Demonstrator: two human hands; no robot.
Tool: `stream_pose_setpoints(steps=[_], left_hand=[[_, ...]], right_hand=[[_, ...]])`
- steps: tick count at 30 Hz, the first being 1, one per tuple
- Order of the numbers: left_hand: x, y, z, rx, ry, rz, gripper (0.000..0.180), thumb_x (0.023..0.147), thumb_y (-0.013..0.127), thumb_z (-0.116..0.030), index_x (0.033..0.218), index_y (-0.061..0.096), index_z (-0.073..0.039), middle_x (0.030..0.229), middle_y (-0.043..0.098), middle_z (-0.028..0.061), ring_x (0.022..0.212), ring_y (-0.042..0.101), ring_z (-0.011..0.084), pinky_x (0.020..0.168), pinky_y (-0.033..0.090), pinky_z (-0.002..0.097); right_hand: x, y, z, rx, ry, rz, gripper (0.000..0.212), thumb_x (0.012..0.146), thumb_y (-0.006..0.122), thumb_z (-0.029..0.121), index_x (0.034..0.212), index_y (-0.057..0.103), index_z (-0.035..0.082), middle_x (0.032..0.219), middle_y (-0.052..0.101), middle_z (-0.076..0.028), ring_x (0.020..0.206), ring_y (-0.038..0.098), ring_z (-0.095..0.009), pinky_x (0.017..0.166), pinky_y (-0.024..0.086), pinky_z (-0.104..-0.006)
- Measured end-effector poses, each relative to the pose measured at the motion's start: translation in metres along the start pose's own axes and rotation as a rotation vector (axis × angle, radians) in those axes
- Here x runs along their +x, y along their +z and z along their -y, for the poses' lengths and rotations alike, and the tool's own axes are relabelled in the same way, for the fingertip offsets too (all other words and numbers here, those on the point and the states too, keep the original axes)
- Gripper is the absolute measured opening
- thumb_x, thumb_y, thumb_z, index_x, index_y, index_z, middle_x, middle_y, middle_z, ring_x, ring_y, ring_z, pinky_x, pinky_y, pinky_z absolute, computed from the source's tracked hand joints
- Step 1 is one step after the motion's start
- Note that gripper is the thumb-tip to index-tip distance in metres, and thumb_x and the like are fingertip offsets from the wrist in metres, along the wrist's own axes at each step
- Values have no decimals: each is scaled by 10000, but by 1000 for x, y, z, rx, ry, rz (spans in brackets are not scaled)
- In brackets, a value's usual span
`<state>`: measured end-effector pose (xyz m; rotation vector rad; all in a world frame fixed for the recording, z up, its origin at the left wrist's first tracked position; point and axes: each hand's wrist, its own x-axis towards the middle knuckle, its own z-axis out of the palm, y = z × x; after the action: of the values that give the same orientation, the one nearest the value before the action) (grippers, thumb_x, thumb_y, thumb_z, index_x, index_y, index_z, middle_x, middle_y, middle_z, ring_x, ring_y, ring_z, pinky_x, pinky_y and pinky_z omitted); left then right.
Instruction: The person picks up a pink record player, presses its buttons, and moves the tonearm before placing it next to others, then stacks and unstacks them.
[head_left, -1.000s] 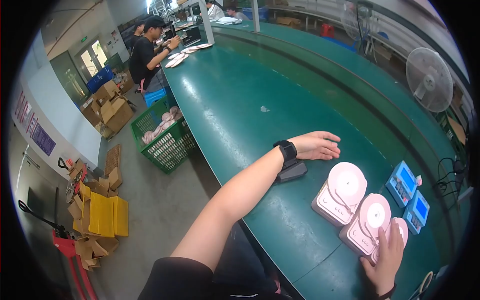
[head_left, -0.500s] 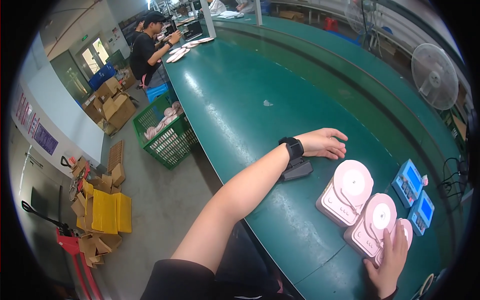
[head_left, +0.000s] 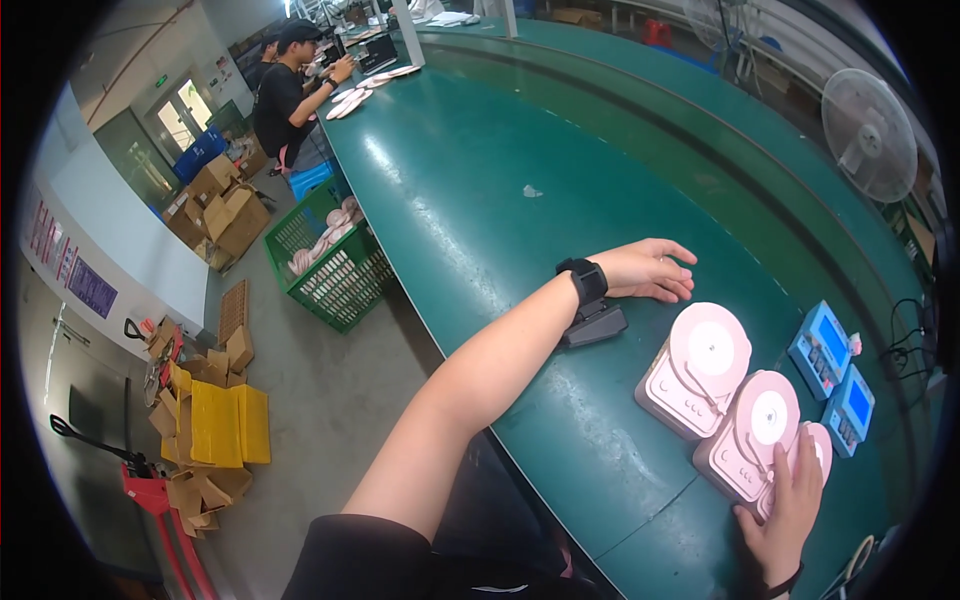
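Three pink devices shaped like small record players stand in a slanting row on the green bench (head_left: 480, 220). The first pink record player (head_left: 668, 390) and the middle pink record player (head_left: 735, 462) show round discs with white centres and small tone arms. My right hand (head_left: 788, 515) lies over the third pink record player (head_left: 822, 455) and hides much of it; its fingers are stretched and the thumb is apart. Beyond the first player, my left hand (head_left: 648, 270) hovers or rests over the bench, holding nothing, fingers loosely spread. A black strap with a dark box (head_left: 597, 325) is on that wrist.
Right of the players are two blue devices with screens (head_left: 825, 350), near black cables. A white fan (head_left: 868, 135) stands at the far right. Left of the bench are a green crate (head_left: 340, 290) of pink pieces, cardboard boxes (head_left: 235, 220) and a red pallet jack (head_left: 150, 490). A co-worker (head_left: 285, 105) sits farther along.
The view has shifted slightly, so the bench items sit a little higher in it. Both hands keep practically the same places beside the pink record players.
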<state>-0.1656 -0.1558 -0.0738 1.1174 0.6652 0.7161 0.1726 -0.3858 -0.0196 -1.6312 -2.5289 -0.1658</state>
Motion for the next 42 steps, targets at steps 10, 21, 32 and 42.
stream_pose_setpoints(steps=[10, 21, 32, 42], left_hand=[[0, 1, -2, 25, 1, -11, 462, 911, 589, -157, 1307, 404, -8, 1091, 581, 124, 1005, 601, 178, 862, 502, 284], [-1, 2, -3, 38, 1, -23, 448, 900, 597, -117, 1285, 410, 15, 1083, 564, 143, 989, 604, 207, 847, 522, 302], [0, 1, -4, 40, -1, -5, 443, 906, 595, -135, 1289, 416, -2, 1080, 583, 139, 994, 605, 202, 871, 500, 302], [-3, 4, -5, 84, -11, -31, 460, 914, 591, -171, 1304, 408, -11, 1093, 578, 140, 1014, 586, 181, 900, 484, 302]], right_hand=[[1, 0, 1, -11, -3, -13, 802, 627, 665, 302, 1368, 427, 107, 1454, 309, -243, 1331, 310, -425, 1073, 261, -502], [1, 1, -3, -11, 10, 5, 811, 602, 709, 275, 1349, 444, 102, 1446, 318, -245, 1320, 321, -424, 1070, 258, -504], [3, 0, -2, 15, 33, -2, 811, 578, 753, 249, 1329, 469, 136, 1451, 318, -230, 1327, 313, -411, 1066, 269, -494], [3, 0, -2, 47, 39, -17, 786, 564, 773, 237, 1296, 507, 133, 1446, 326, -225, 1312, 336, -411, 1051, 286, -483]])
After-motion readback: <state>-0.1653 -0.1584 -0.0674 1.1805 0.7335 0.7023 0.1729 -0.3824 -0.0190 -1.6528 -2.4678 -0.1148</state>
